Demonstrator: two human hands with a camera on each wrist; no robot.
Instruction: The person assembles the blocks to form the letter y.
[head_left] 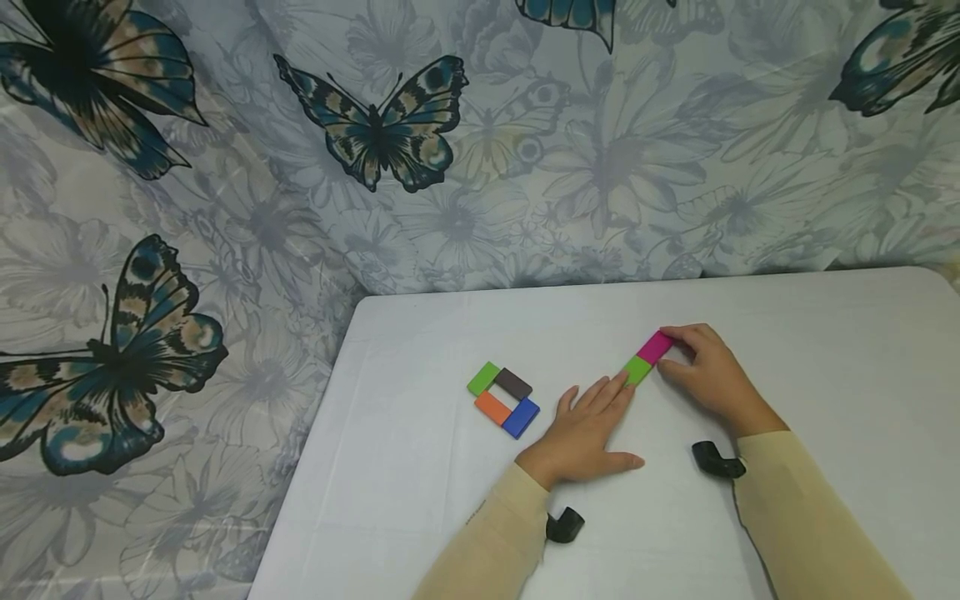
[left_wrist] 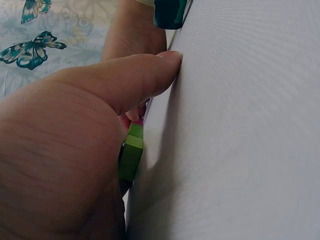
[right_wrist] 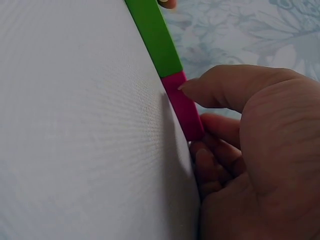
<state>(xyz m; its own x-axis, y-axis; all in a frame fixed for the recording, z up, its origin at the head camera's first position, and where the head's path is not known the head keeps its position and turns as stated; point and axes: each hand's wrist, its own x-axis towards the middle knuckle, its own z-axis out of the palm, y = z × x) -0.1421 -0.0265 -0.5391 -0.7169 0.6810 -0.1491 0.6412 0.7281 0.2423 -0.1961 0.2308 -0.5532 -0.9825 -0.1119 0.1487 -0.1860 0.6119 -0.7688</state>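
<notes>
Pinching a magenta block (head_left: pixel 655 347) against a green block (head_left: pixel 638 369) on the worktop (head_left: pixel 847 367)

The right hand (head_left: pixel 708 375) grasps the magenta block between thumb and fingertips; the left hand (head_left: pixel 588 433) grasps nothing, its fingers straight with their tips at the near end of the green block, thumb spread wide. The two blocks touch end to end in a slanting row, roughly midway between the left and right edges of the worktop, with the magenta end pointing toward the far edge.

The step in hand looks like squaring this joint. To do it well, press lightly on the green block so that it cannot slide, push the magenta one along the row's own line rather than from the side, and check that both long sides run flush before letting go.

Count: in the row, one magenta and one green; the left fingertips hide the near end, so I cannot tell whether another lies beneath. Nearer the worktop's left edge, four more ring a small gap: a second green block (head_left: pixel 483 378), one dark brown block (head_left: pixel 513 384), one orange block (head_left: pixel 492 408), one blue block (head_left: pixel 521 418). That makes six visible blocks, two of them green
</notes>
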